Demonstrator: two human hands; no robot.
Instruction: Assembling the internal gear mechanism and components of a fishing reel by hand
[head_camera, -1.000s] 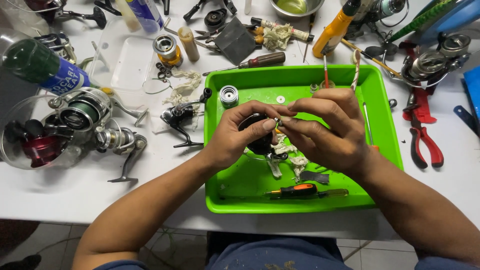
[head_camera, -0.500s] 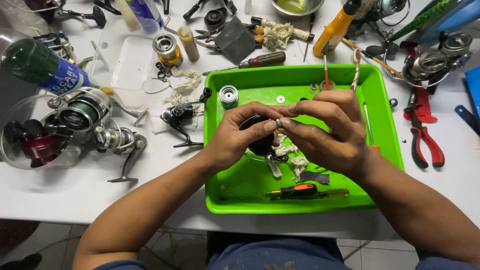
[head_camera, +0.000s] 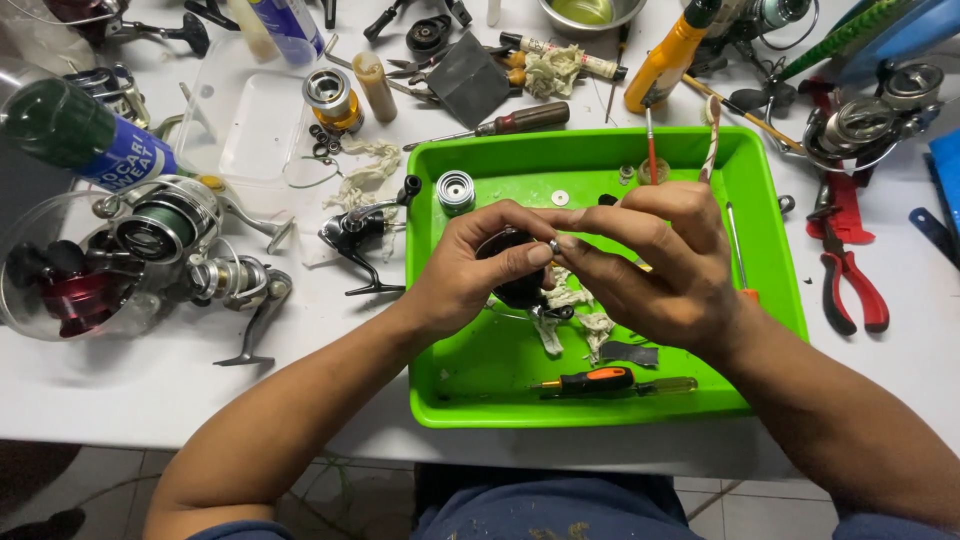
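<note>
My left hand (head_camera: 478, 268) and my right hand (head_camera: 655, 262) meet over the green tray (head_camera: 770, 270). Together their fingertips pinch a small metal ring-shaped part (head_camera: 553, 245). Under my left hand a black fishing reel body (head_camera: 512, 290) is partly hidden, and the hand cups it. A silver round spool part (head_camera: 455, 190) sits in the tray's far left corner. An orange and black screwdriver (head_camera: 600, 381) lies along the tray's near edge. Bits of white rag (head_camera: 585, 318) lie below my fingers.
Left of the tray lie several fishing reels (head_camera: 165, 235), a black reel frame (head_camera: 360, 232), a green spray can (head_camera: 75, 135) and a clear plastic box (head_camera: 245, 120). Red pliers (head_camera: 850, 270) lie to the right. An orange bottle (head_camera: 665, 60), a brown-handled screwdriver (head_camera: 510, 121) and tools crowd the back.
My hands have stayed almost in place; the fingertips shifted only slightly around the small metal part.
</note>
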